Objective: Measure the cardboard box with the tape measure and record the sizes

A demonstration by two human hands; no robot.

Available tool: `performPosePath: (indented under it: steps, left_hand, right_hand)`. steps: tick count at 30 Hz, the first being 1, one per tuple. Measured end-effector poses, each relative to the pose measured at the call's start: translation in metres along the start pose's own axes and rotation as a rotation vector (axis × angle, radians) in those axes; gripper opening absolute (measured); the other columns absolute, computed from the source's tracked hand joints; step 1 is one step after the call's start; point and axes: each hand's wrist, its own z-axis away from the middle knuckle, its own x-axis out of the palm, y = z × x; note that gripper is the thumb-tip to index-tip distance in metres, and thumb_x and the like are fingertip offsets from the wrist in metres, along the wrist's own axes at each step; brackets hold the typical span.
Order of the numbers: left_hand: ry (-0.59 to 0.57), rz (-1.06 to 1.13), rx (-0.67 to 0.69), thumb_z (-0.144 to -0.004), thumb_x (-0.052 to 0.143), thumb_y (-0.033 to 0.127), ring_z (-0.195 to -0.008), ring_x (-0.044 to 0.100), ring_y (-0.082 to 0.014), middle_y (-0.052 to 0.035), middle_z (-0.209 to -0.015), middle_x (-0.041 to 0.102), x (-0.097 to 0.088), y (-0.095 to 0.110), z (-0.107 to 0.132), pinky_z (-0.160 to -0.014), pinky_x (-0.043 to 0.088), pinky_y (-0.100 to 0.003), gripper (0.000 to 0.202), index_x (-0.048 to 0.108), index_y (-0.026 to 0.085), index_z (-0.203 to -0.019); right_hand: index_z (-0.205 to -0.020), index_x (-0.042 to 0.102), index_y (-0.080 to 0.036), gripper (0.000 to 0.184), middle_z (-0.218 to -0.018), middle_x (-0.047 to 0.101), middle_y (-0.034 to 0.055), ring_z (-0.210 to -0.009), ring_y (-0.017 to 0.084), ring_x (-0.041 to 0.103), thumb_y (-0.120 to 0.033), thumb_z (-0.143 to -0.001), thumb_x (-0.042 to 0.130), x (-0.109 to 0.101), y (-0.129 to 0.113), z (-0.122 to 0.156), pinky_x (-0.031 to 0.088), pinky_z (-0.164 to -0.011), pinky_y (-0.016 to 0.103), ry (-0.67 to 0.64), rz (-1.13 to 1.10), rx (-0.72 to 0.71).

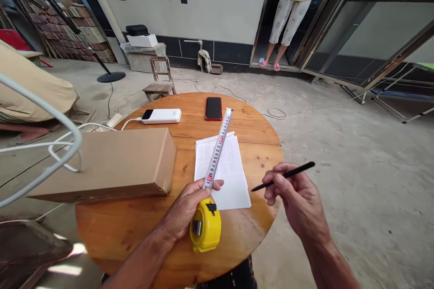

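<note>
My left hand (190, 205) grips a yellow tape measure (209, 230) near the front of a round wooden table (149, 221). Its silver blade (219, 146) is pulled out and points away from me, above a small stack of printed paper sheets (233, 180). The blade's end reaches past the far edge of the sheets. A black pen (293, 172) is held between the fingers of my right hand (294, 194), at the table's right edge, its tip pointing left toward the paper.
On the table are a long cardboard box (111, 162), a white power bank (162, 116) with a cable and a phone (213, 109). Beyond stand a small wooden chair (161, 81) and a black stand base (111, 76). A person (291, 13) stands in the doorway. Cords cross the floor.
</note>
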Motion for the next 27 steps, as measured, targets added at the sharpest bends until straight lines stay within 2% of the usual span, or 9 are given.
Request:
performPosePath:
  steps: [3, 5, 7, 9, 14, 19, 23, 27]
  left_hand:
    - [-0.015, 0.018, -0.006, -0.081, 0.053, 0.023, -0.052, 0.057, -0.0075, -0.0108, -0.121, 0.062, -0.005, -0.002, -0.004, -0.052, 0.041, -0.022, 0.013, 0.06, 0.016, -0.089]
    - [-0.023, 0.028, -0.022, -0.081, 0.052, 0.023, -0.054, 0.059, -0.0092, -0.0108, -0.116, 0.065, -0.007, -0.002, -0.005, -0.053, 0.041, -0.022, 0.012, 0.06, 0.017, -0.089]
    - [-0.031, 0.028, -0.035, -0.081, 0.052, 0.024, -0.053, 0.06, -0.0109, -0.0101, -0.101, 0.07, -0.009, -0.001, -0.005, -0.054, 0.042, -0.023, 0.012, 0.059, 0.017, -0.088]
    - [-0.044, 0.019, -0.041, -0.081, 0.052, 0.024, -0.054, 0.061, -0.0125, -0.0088, -0.086, 0.072, -0.009, 0.0, -0.004, -0.055, 0.042, -0.023, 0.011, 0.059, 0.017, -0.086]
    - [-0.063, -0.005, -0.071, -0.081, 0.053, 0.026, -0.052, 0.059, -0.0121, -0.0083, -0.086, 0.072, -0.009, 0.002, -0.004, -0.053, 0.04, -0.023, 0.011, 0.06, 0.018, -0.085]
    - [-0.062, -0.011, -0.071, -0.081, 0.054, 0.029, -0.051, 0.059, -0.014, -0.0067, -0.074, 0.071, -0.009, 0.004, -0.005, -0.057, 0.042, -0.024, 0.013, 0.06, 0.018, -0.085]
    - [-0.082, -0.012, -0.078, -0.083, 0.052, 0.028, -0.054, 0.06, -0.0153, -0.0062, -0.07, 0.07, -0.01, 0.003, -0.007, -0.056, 0.041, -0.024, 0.013, 0.059, 0.018, -0.086]
    - [-0.085, 0.002, -0.096, -0.083, 0.05, 0.026, -0.054, 0.059, -0.015, -0.0046, -0.063, 0.067, -0.01, 0.003, -0.007, -0.054, 0.041, -0.023, 0.014, 0.059, 0.017, -0.089]
  right_hand:
    - [-0.09, 0.063, -0.021, 0.011, -0.093, 0.064, 0.0051, -0.06, 0.012, 0.06, -0.03, -0.087, 0.059, 0.001, 0.008, -0.005, 0.05, -0.051, 0.025, -0.028, 0.116, -0.017]
    - [-0.088, 0.066, -0.02, 0.021, -0.096, 0.063, 0.0062, -0.063, 0.012, 0.06, -0.037, -0.089, 0.053, 0.002, 0.012, -0.007, 0.049, -0.051, 0.025, -0.009, 0.271, -0.043]
    - [-0.09, 0.068, -0.021, 0.027, -0.075, 0.061, 0.0028, -0.058, 0.012, 0.057, -0.04, -0.091, 0.049, 0.003, 0.015, -0.009, 0.047, -0.051, 0.024, 0.004, 0.446, -0.051]
    - [-0.094, 0.066, -0.021, 0.026, -0.056, 0.053, -0.0022, -0.05, 0.011, 0.053, -0.04, -0.092, 0.047, 0.004, 0.018, -0.012, 0.045, -0.05, 0.023, -0.02, 0.539, -0.028]
    - [-0.083, 0.061, -0.019, 0.018, -0.069, 0.062, 0.0022, -0.056, 0.013, 0.058, -0.036, -0.086, 0.058, 0.011, 0.033, -0.024, 0.048, -0.053, 0.026, -0.11, 0.559, 0.002]
    - [-0.099, 0.064, -0.019, 0.022, -0.076, 0.066, 0.004, -0.067, 0.016, 0.063, -0.034, -0.09, 0.052, 0.013, 0.045, -0.031, 0.051, -0.06, 0.028, -0.144, 0.576, -0.002]
    - [-0.088, 0.063, -0.02, 0.014, -0.066, 0.062, 0.0002, -0.053, 0.012, 0.057, -0.031, -0.087, 0.055, 0.016, 0.053, -0.035, 0.045, -0.051, 0.024, -0.162, 0.679, -0.028]
    - [-0.087, 0.063, -0.019, 0.016, -0.058, 0.057, -0.0013, -0.049, 0.012, 0.05, -0.032, -0.087, 0.052, 0.019, 0.065, -0.039, 0.039, -0.046, 0.023, -0.145, 0.709, -0.019]
